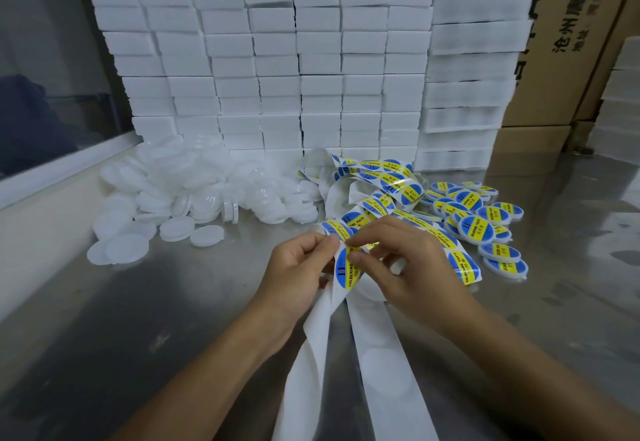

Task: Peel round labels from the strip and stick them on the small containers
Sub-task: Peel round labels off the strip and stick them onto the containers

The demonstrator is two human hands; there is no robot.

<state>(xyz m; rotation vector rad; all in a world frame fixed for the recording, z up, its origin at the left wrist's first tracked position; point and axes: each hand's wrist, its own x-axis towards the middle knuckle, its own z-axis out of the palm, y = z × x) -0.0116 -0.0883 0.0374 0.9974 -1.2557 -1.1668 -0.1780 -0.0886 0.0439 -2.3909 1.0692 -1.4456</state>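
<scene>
1 head view looks forward and down, close over the table

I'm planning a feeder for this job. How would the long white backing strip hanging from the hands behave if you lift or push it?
The backing strip is probably floppy: it twists and drapes below the left hand and right hand. It looks thin and light, so a push would likely buckle it rather than slide it. Its glossy face suggests it is slippery.

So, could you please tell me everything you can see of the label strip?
The strip is a long band of glossy white backing paper carrying round blue-and-yellow labels reading "SOLDERING PASTE". Its far part lies tangled on the steel table; the near part, already stripped bare, trails toward the camera. Both hands, left and right, pinch it at one label.
</scene>
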